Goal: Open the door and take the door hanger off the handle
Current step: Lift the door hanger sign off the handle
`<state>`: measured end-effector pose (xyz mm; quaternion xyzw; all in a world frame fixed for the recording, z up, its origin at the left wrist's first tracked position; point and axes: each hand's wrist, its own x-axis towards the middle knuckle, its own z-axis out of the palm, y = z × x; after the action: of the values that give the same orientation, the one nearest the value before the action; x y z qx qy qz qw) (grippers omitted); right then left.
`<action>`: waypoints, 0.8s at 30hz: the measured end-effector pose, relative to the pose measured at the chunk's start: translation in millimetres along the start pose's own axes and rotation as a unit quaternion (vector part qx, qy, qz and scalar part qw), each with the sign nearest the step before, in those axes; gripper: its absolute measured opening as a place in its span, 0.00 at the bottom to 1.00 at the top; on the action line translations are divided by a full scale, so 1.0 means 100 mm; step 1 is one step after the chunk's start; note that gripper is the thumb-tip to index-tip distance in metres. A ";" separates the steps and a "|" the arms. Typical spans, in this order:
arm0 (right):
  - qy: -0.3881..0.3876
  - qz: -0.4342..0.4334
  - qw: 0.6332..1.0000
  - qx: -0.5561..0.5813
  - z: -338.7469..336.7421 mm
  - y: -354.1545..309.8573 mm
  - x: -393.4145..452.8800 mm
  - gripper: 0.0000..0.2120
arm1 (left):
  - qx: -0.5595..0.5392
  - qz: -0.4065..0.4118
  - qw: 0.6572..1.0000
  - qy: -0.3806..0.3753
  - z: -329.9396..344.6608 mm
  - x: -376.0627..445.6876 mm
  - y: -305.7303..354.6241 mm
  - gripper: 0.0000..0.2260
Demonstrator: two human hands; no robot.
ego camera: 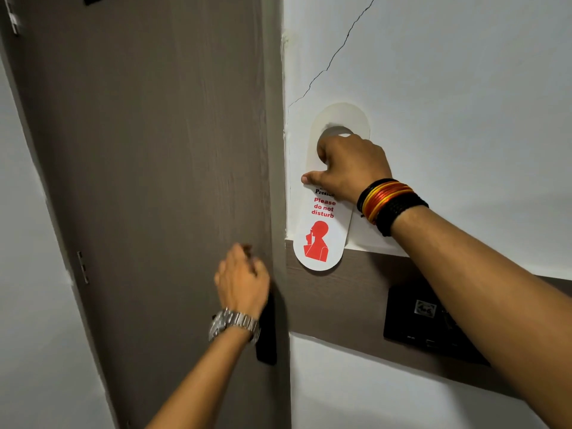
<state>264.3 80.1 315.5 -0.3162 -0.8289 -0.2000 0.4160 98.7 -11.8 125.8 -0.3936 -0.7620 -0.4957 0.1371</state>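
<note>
A grey-brown wooden door (148, 156) fills the left and middle of the view. My right hand (346, 165) grips a white door hanger (322, 243) with red "Please do not disturb" lettering, fingers through its round hole, and holds it against the white wall to the right of the door. My left hand (241, 278) is blurred, at the door's right edge just above a black lock plate (267, 332). Whether its fingers grip the door's edge or the handle is hidden. No handle lever shows.
A black wall panel (430, 323) sits on a brown band across the wall at the lower right. A crack (337, 51) runs up the white wall. Hinges (82, 267) show on the door's left edge.
</note>
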 end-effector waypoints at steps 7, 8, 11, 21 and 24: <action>-0.022 0.015 0.999 0.030 -0.07 -0.02 0.01 0.19 | -0.271 0.066 0.953 -0.117 -0.33 0.51 1.02 0.10; -0.032 0.018 0.998 0.044 -0.09 -0.02 0.00 0.17 | -0.290 0.045 0.945 -0.141 -0.31 0.55 1.06 0.09; -0.060 0.041 0.988 0.135 -0.26 0.03 -0.09 0.13 | -0.346 -0.002 0.920 -0.183 -0.33 0.56 1.11 0.10; -0.033 0.276 0.845 0.457 -0.51 0.39 -1.39 0.05 | -0.454 -0.014 0.858 -0.240 -0.44 -0.04 1.09 0.08; -0.059 0.310 0.825 0.469 -0.62 0.50 -1.82 0.06 | -0.468 -0.031 0.837 -0.283 -0.28 -0.40 1.17 0.08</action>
<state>416.8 14.4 206.3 -0.3344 -0.7039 0.3721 0.5042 205.5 -30.9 190.8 -0.5105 -0.4562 -0.6641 -0.3004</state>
